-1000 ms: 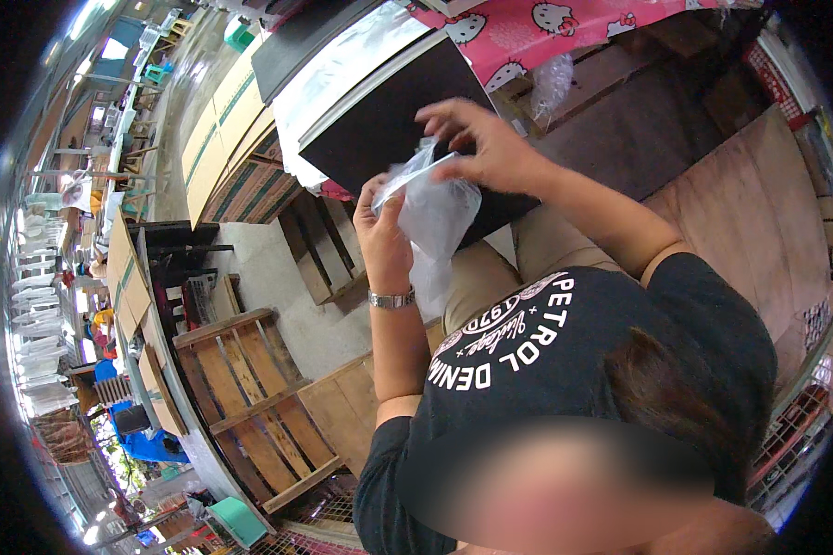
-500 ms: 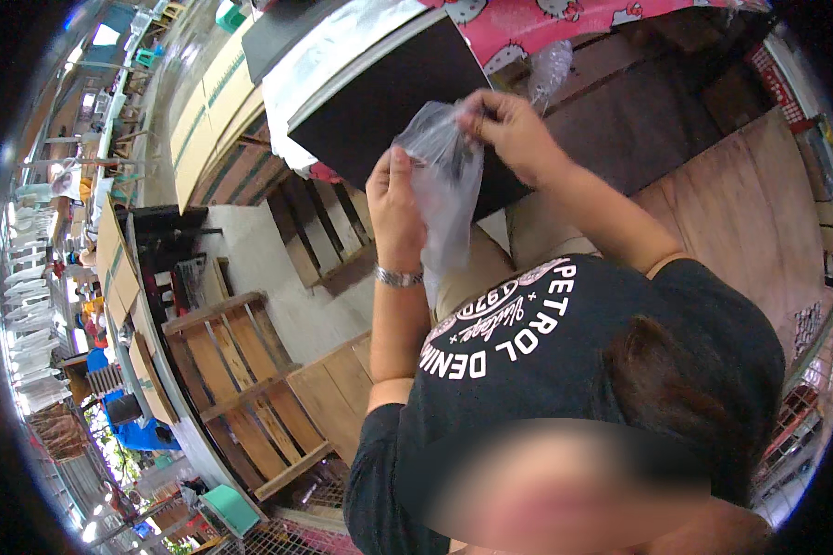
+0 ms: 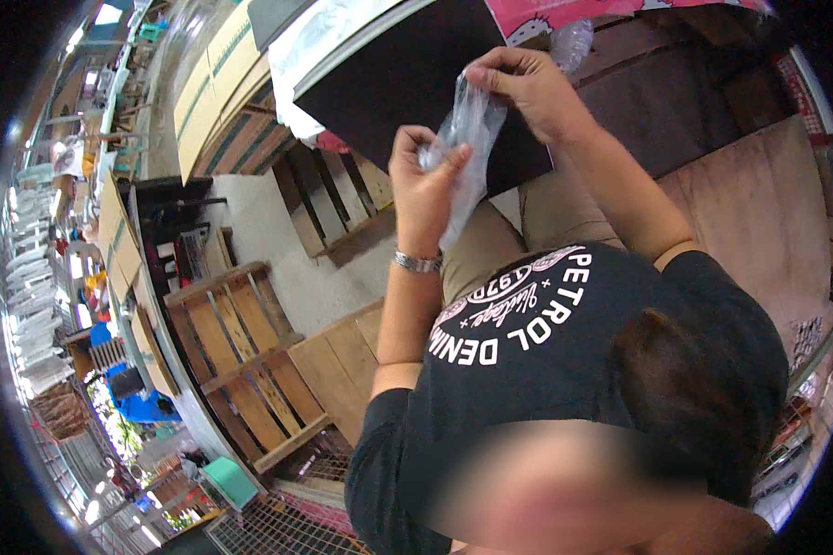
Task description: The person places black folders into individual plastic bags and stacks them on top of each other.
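I hold a thin clear bag (image 3: 467,148) up in both hands.
Left hand (image 3: 423,185) and right hand (image 3: 528,88) pinch its top; light, limp, slippery, so I judge the edges best.

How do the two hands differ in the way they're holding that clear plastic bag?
The left hand sits lower and wraps its fingers around the middle of the clear plastic bag; the right hand is higher and pinches the bag's top edge. The left wrist wears a metal bracelet; the right wrist is bare. Both grip the same bag.

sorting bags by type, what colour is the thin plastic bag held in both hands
Clear, see-through thin plastic bag, colourless with pale glare; the head view shows it best.
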Demonstrator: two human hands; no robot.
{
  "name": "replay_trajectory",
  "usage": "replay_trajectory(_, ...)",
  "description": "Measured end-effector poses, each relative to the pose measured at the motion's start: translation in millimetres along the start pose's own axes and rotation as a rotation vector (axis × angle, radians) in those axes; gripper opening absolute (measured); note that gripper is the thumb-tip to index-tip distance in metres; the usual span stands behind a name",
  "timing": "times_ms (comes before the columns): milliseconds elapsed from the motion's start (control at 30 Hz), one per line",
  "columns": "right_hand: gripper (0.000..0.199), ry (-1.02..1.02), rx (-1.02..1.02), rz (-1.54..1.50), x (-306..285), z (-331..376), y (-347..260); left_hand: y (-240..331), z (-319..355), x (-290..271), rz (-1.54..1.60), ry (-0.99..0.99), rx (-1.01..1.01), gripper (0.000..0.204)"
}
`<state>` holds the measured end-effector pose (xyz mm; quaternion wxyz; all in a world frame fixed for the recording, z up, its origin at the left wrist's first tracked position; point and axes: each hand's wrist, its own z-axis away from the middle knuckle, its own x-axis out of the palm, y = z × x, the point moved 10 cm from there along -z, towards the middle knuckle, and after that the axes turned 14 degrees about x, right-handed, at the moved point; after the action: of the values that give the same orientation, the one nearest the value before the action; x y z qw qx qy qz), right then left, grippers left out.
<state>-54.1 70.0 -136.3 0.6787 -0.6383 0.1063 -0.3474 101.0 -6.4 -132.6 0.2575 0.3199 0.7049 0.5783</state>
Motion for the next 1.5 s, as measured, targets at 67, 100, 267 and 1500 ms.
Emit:
replay_trajectory(67,0.014,-0.026,0.103,-0.090,15.0,6.0,13.8,-16.2,3.7,11.5,0.127,-0.082,-0.100,0.019)
replay_trajectory(100,0.014,-0.069,0.146,-0.153,23.9,9.4,22.1,-25.5,4.5,13.0,0.203,-0.150,-0.165,0.017)
replay_trajectory(267,0.021,-0.482,0.259,-0.034,43.2,39.8,29.8,0.8,3.4,-22.1,0.605,-0.115,-0.068,0.014)
replay_trajectory(1500,0.044,-0.542,-0.298,0.369,196.1,82.8,36.3,-72.9,-5.6,93.8,-0.994,-0.893,0.298,0.027)
